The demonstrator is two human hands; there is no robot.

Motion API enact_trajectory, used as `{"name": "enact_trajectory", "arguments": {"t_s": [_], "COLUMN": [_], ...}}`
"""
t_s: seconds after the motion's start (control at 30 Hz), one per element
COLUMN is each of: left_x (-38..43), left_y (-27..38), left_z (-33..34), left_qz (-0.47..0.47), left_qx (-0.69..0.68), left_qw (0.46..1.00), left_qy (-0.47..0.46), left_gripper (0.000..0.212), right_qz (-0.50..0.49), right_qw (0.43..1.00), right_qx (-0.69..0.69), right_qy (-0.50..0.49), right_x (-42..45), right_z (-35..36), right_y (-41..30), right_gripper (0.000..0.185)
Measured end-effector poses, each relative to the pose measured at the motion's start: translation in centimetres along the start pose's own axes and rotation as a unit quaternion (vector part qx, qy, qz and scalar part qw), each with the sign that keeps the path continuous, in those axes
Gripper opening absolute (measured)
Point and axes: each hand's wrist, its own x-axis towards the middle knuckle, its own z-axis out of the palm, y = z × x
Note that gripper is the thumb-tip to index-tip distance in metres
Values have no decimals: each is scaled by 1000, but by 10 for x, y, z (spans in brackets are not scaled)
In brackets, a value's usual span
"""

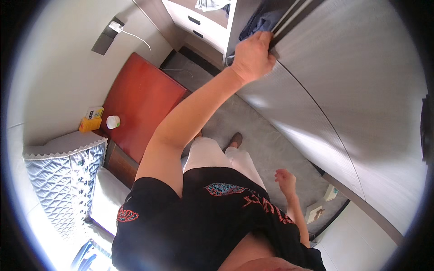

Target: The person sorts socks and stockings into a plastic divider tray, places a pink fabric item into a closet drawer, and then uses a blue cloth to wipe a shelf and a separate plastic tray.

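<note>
My left hand (254,56) reaches forward and grips the edge of a grey wood-grain wardrobe door (339,74), its fingers curled around the dark frame. Just beyond that hand, dark blue clothing (262,25) hangs inside the wardrobe. Next to the clothing is a white drawer unit (200,27) with dark recessed pulls. My right hand (286,181) hangs at my side over the floor, loosely bent and holding nothing.
A reddish-brown wooden table (145,98) stands at left, bearing a white jar (113,122) and small boxes (91,123). A white charger (116,27) sits in the wall socket. A quilted cover (64,183) is at lower left. Low wall switches (314,212) are at right.
</note>
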Motion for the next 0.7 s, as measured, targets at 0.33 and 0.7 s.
{"name": "enact_trajectory", "arguments": {"t_s": [0.33,0.7], "left_x": [20,48], "left_y": [1,-85], "left_z": [-18,-57], "left_qz": [-77,-48], "left_qx": [15,95], "left_qw": [997,994], "left_qy": [7,29], "left_gripper": [40,43], "right_qz": [-71,-33], "right_qw": [997,999], "right_qx": [-1,29], "right_qy": [6,24], "right_x": [15,6], "right_z": [-13,30], "right_y": [-6,-19], "right_gripper": [15,17]}}
